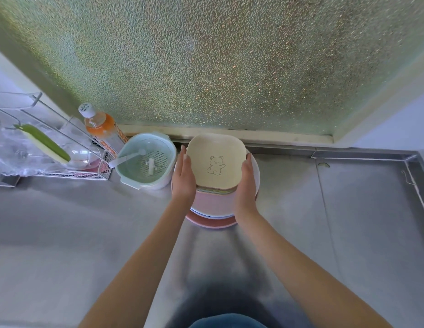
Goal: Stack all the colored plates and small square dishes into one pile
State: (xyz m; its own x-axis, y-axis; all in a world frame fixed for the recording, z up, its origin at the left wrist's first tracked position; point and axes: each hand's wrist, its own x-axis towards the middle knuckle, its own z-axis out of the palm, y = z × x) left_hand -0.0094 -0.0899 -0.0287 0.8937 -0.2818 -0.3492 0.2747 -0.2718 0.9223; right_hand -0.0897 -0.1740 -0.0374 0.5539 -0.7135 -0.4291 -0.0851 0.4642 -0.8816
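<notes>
A pile of small square dishes [215, 162] rests on a stack of round colored plates [212, 220] on the steel counter near the window. The top dish is cream with a bear drawing; pastel edges of several dishes show beneath it. My left hand [183, 176] presses flat against the left side of the square dishes. My right hand [246, 181] cups their right side. The round plates below show pink, white and blue rims; the far part of them is hidden by the dishes.
A pale green salad spinner [147, 162] stands just left of the pile, almost touching it. Behind it is an orange drink bottle [101, 129] and a wire dish rack [47, 147] with a green-handled tool. The steel counter [348, 209] has a raised rim at right.
</notes>
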